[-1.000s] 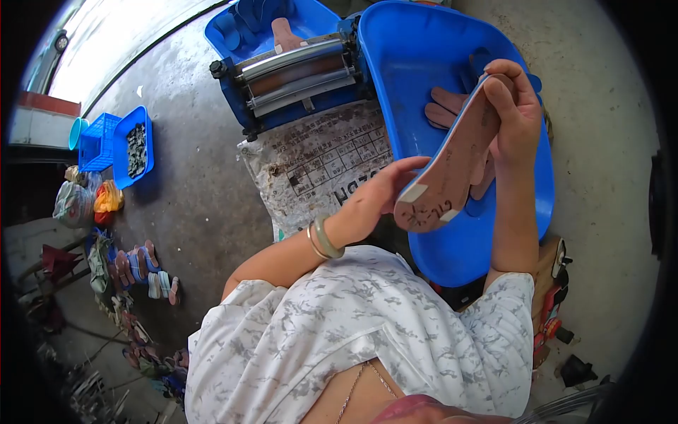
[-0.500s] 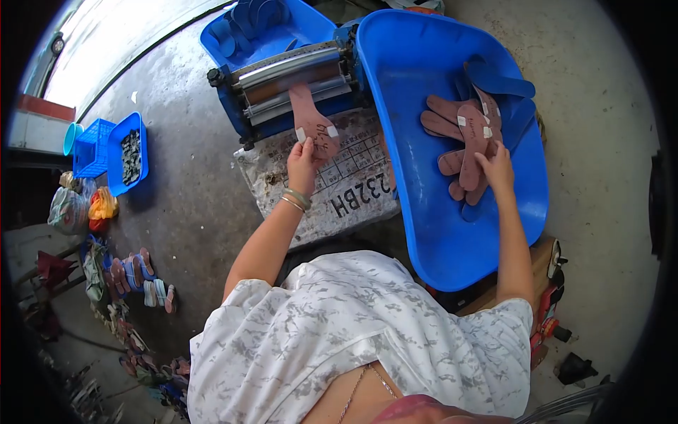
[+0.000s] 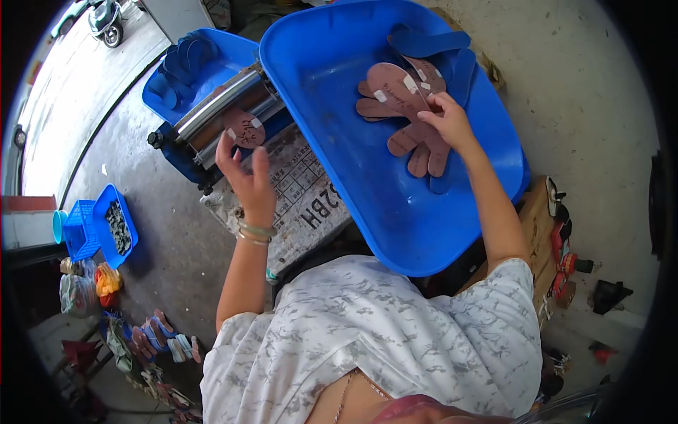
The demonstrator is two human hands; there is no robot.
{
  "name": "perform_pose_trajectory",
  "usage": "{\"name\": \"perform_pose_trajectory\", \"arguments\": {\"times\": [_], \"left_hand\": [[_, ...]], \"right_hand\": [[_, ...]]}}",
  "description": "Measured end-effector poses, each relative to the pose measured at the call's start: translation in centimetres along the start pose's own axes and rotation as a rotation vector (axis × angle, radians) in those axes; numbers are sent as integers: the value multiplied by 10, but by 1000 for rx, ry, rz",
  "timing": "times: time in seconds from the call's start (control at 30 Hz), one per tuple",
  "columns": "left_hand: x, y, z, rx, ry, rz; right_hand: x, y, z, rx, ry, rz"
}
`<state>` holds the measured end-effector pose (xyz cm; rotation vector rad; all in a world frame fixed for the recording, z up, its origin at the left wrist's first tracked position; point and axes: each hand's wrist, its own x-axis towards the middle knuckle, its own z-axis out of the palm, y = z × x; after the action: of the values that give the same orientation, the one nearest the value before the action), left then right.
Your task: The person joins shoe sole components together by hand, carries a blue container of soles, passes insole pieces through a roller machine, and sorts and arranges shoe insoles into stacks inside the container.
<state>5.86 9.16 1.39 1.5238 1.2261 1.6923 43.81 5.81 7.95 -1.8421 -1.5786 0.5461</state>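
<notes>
At the lower centre of the frame is a loose white shirt (image 3: pixel 381 325) with a grey mottled pattern. Left of centre, the left hand (image 3: pixel 247 180) has its thumb and fingers spread wide, fingertips just beside the pink-brown insole (image 3: pixel 245 129) set in the roller machine (image 3: pixel 224 106); whether they touch it cannot be told. At upper right, the right hand (image 3: pixel 450 125) has thumb and forefinger narrowly parted at the edge of the top insole (image 3: pixel 404 95) on a pile in the large blue tub (image 3: pixel 402 237); whether they pinch it is unclear.

"2BH" reads in bold black on the stained, printed board (image 3: pixel 296 212) below the machine. Both insoles bear handwriting, too small to read, and white patches. The machine's metal rollers are smooth and shiny. Beyond, the smaller blue tub (image 3: pixel 233 48) holds curved blue pieces (image 3: pixel 185 63); a scooter (image 3: pixel 107 22) stands at upper left.
</notes>
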Motion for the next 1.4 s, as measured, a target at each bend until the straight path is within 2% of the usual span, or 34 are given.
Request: {"name": "perform_pose_trajectory", "arguments": {"times": [0.03,0.07,0.1,0.13,0.17,0.23,0.27,0.3,0.33,0.37,0.4,0.43,0.5,0.63,0.73,0.87,0.9,0.97,1.03,1.1,1.17,1.23,1.3,1.33,1.37,1.4], "left_hand": [[6,37,1,56,-131,134],[11,69,2,114,-261,266],[13,94,5,78,-406,249],[15,109,7,44,-549,234],[17,113,7,60,-534,236],[18,117,-1,-50,-1221,-525],[10,110,-12,-33,-1179,-546],[-5,93,-22,-268,-1032,-570],[-23,73,-32,-497,-874,-573],[-39,57,-38,-721,-711,-557],[-52,45,-43,-706,-677,-556],[-63,35,-45,-770,-457,-656],[-84,12,-46,-899,-7,-827],[-88,-61,-31,-949,148,-894],[-75,-109,-18,-918,136,-902],[-45,-146,-6,-936,180,-877],[-37,-152,-5,-943,161,-882],[-23,-163,-8,-755,179,-866],[-10,-172,-13,-315,290,-918],[-2,-111,-11,168,365,-455],[-3,2,-1,-285,87,-208],[-5,81,-10,-284,-569,46],[-12,124,-17,-78,-1109,120],[-19,124,-19,-74,-1108,120],[-27,118,-21,-200,-1147,-317],[-37,109,-22,-326,-1142,-755]], "right_hand": [[-4,-43,-14,46,-29,-182],[-7,-71,-26,29,-213,-283],[-8,-92,-34,14,-395,-388],[-6,-107,-37,21,-399,-401],[-2,-122,-37,-45,-478,-545],[12,-142,-28,-174,-653,-856],[27,-135,-24,93,-525,-669],[55,-116,-25,348,-403,-465],[97,-86,-31,-49,-106,-570],[143,-27,-39,-583,148,-671],[165,25,-43,-926,236,-488],[181,68,-48,-1212,224,-346],[192,130,-63,-1368,219,-346],[197,113,-70,-1392,170,-346],[179,85,-89,-1391,77,-279],[141,60,-117,-1186,176,-355],[131,53,-117,-887,224,-339],[107,37,-114,-288,320,-293],[75,7,-107,32,78,-359],[26,-56,-101,238,-221,-116],[0,-94,-91,142,-540,-309],[-19,-123,-73,0,-801,-500],[-19,-136,-56,18,-848,-481],[-18,-140,-49,38,-897,-462],[-18,-141,-44,59,-946,-442],[-5,-124,-40,247,-839,-303]]}}
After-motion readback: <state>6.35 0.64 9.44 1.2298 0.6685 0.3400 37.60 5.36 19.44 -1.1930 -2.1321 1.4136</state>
